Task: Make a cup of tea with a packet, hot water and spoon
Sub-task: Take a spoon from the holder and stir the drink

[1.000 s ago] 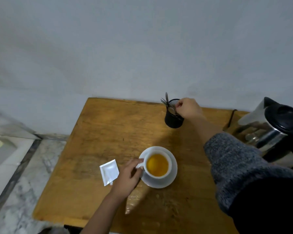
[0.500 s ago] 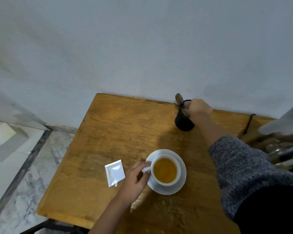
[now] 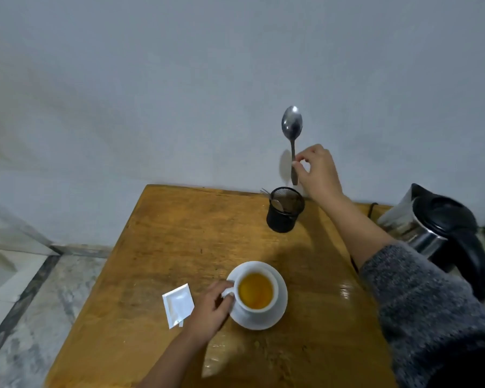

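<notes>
A white cup (image 3: 256, 292) of amber tea stands on a white saucer (image 3: 281, 306) near the middle of the wooden table (image 3: 179, 233). My left hand (image 3: 210, 309) grips the cup's handle. A white packet (image 3: 178, 303) lies flat just left of that hand. My right hand (image 3: 318, 172) holds a metal spoon (image 3: 291, 127) by its handle, bowl end up, above the black mesh holder (image 3: 284, 210) at the table's back edge.
A steel electric kettle (image 3: 437, 231) with a black lid and handle stands at the table's right edge, its cord running behind. More cutlery sticks out of the mesh holder. A grey wall rises behind the table. Marble floor lies to the left.
My right hand has lifted the spoon up out of the mesh holder, from the holder's rim to well above it. My left hand stays on the cup handle.
</notes>
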`<state>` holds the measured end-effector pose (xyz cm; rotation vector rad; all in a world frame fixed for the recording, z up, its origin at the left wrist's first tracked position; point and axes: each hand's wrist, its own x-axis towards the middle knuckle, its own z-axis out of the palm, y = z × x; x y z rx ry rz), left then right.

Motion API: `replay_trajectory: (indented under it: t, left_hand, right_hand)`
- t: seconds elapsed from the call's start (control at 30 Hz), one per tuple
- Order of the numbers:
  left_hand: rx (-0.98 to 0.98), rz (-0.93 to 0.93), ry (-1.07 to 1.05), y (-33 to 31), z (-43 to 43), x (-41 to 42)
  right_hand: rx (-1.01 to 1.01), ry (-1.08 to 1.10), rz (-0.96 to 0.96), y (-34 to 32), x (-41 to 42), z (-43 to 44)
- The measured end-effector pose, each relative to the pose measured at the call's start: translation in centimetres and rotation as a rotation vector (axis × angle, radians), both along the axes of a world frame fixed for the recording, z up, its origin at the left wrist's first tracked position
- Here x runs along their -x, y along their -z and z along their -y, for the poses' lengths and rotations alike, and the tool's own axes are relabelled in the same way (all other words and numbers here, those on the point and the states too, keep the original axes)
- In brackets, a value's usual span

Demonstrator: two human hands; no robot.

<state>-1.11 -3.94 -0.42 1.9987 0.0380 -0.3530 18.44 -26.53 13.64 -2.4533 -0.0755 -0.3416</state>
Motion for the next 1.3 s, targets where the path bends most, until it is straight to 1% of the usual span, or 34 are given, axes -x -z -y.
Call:
replay_trajectory:
  t: [0.13,0.17,0.27,0.33,0.37,0.43,0.53,0.63,0.7,0.87,1.0,1.1,1.2,1.3]
  left_hand:
    - [-0.013,0.013,0.026,-0.4,0.0,0.1]
    - [-0.013,0.018,0.028,-0.4,-0.1,0.1]
    - [-0.014,0.033,0.013,-0.4,0.0,0.1]
    - [-0.014,0.017,0.009,-0.5,0.3,0.0]
    - [-0.014,0.008,0.013,-0.5,0.4,0.0]
    - [-0.017,-0.006,0.021,-0.5,0.5,-0.3]
    - [-0.017,-0.02,0.027,-0.6,0.4,-0.5]
    - [-0.009,-0.025,0.037,-0.8,0.3,-0.5]
    - [-0.01,-0.037,0.033,-0.6,0.1,-0.5]
    - [-0.005,-0.055,0.031,-0.7,0.2,-0.4]
    - [0.001,-0.077,0.036,-0.9,0.3,-0.3]
    - [-0.017,-0.09,0.043,-0.9,0.2,-0.5]
    - [-0.016,-0.093,0.059,-1.0,0.2,-0.7]
    - [-0.025,-0.091,0.078,-1.0,0.1,-0.8]
  right_hand:
    - [-0.206,-0.138,-0.021,-4.9,2.9,0.7]
    - [-0.222,-0.165,-0.013,-5.8,3.8,0.8]
    - [-0.165,-0.197,0.063,-7.3,6.5,1.2]
    - [-0.107,-0.18,0.063,-7.4,8.2,1.5]
    - [-0.077,-0.175,0.021,-7.1,9.0,1.6]
    - [-0.038,-0.186,-0.126,-6.1,10.6,1.8]
    - [0.009,-0.25,-0.337,-4.2,13.2,1.8]
    - [0.051,-0.307,-0.429,-2.4,15.4,1.7]
    - [0.014,-0.297,-0.435,-1.7,16.4,1.7]
    - [-0.095,-0.204,-0.323,-1.5,17.8,2.0]
    - [-0.136,-0.196,-0.301,-1.1,18.0,1.1]
    - [-0.118,-0.221,-0.308,-0.4,18.0,-0.1]
    - [-0.057,-0.24,-0.379,0.2,18.0,-0.9]
    - [-0.054,-0.212,-0.393,0.7,18.1,-1.6]
